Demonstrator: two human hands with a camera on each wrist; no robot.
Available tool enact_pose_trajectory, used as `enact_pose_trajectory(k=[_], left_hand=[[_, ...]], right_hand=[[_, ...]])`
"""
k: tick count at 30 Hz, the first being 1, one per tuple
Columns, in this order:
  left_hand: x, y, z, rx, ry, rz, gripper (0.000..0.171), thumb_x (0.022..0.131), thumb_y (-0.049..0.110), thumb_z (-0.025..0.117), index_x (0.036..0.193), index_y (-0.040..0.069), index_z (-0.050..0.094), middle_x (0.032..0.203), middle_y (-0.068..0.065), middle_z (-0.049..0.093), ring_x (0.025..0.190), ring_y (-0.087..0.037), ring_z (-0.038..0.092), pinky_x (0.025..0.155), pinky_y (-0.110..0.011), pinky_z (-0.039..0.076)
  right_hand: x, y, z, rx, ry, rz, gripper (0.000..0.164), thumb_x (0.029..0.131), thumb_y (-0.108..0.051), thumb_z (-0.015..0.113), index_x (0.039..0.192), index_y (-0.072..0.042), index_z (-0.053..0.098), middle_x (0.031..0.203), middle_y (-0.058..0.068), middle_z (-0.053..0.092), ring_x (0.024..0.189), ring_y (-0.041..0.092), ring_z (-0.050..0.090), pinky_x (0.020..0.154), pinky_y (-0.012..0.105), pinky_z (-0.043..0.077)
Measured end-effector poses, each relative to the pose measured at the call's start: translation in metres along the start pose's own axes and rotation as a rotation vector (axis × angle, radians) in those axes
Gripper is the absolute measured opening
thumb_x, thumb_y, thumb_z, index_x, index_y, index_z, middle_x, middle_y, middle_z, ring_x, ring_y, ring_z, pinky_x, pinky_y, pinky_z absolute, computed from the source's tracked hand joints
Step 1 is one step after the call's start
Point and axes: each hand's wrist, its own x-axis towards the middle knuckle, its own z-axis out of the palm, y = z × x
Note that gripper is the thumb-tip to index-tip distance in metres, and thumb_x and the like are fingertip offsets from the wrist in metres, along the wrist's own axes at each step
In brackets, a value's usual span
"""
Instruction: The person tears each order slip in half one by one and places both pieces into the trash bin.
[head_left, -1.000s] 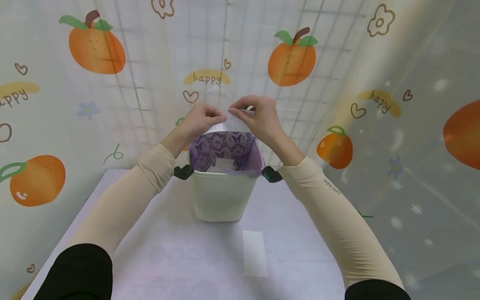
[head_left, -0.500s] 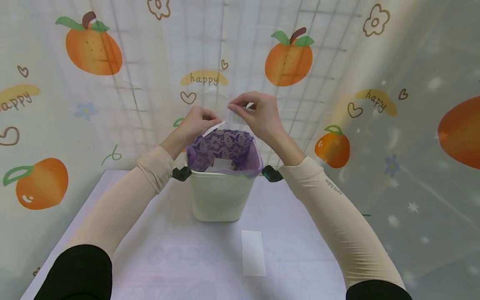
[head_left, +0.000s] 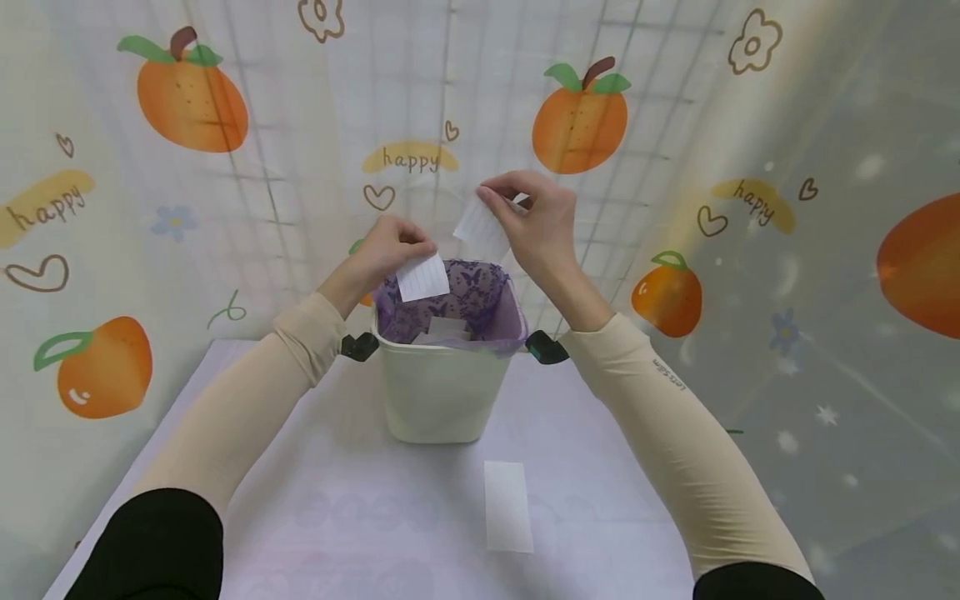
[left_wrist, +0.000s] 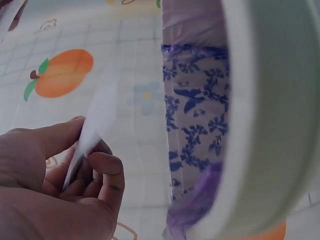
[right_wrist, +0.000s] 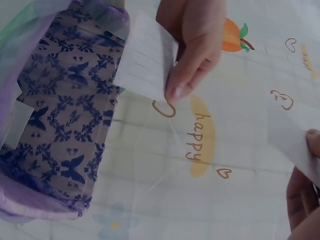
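Observation:
My left hand (head_left: 388, 247) pinches a lined piece of paper (head_left: 423, 278) by its upper edge, over the left side of the bin's mouth. Up and to the right, my right hand (head_left: 536, 221) pinches another piece of paper (head_left: 482, 227) between thumb and fingers. The two pieces are apart. Below both hands stands a pale green bin (head_left: 446, 392) lined with a purple patterned bag (head_left: 450, 287). Inside it lie some white paper scraps (head_left: 447, 327). In the right wrist view the left-hand piece (right_wrist: 146, 57) shows faint ruled lines.
A white paper strip (head_left: 508, 507) lies on the pale table (head_left: 360, 500) in front of the bin. Behind the table hangs a curtain (head_left: 300, 108) printed with oranges.
The hands have drawn apart, the right going up and to the right. The left piece has tipped to show its lined face, and the right piece has come into clear view.

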Motion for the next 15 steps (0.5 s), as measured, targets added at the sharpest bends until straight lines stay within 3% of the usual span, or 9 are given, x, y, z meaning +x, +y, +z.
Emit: enact_pose_trajectory(k=[4, 8, 15], left_hand=[[0.000, -0.004, -0.001, 0.014, 0.028, -0.014, 0.017, 0.099, 0.012, 0.074, 0.107, -0.003, 0.077, 0.105, -0.008, 0.072, 0.089, -0.017, 0.060, 0.075, -0.025, 0.049], [0.000, -0.004, 0.000, 0.029, 0.042, 0.021, 0.018, 0.097, 0.013, 0.077, 0.107, -0.002, 0.078, 0.106, -0.009, 0.074, 0.090, -0.016, 0.060, 0.077, -0.025, 0.048], [-0.001, 0.000, -0.003, 0.023, 0.043, 0.041, 0.018, 0.097, 0.015, 0.076, 0.105, -0.001, 0.080, 0.101, -0.012, 0.076, 0.086, -0.017, 0.063, 0.081, -0.031, 0.052]], right_hand=[[-0.001, 0.006, 0.003, 0.007, -0.034, 0.013, 0.013, 0.096, -0.017, 0.079, 0.099, -0.006, 0.083, 0.091, 0.009, 0.081, 0.079, 0.015, 0.067, 0.073, 0.018, 0.048], [-0.005, 0.013, 0.006, -0.061, -0.124, 0.064, 0.012, 0.097, -0.018, 0.079, 0.100, -0.008, 0.084, 0.090, 0.007, 0.080, 0.080, 0.016, 0.066, 0.073, 0.022, 0.046], [-0.008, 0.025, 0.010, -0.165, -0.333, 0.135, 0.014, 0.099, -0.012, 0.073, 0.109, -0.005, 0.081, 0.098, 0.012, 0.080, 0.088, 0.025, 0.073, 0.085, 0.040, 0.060]])
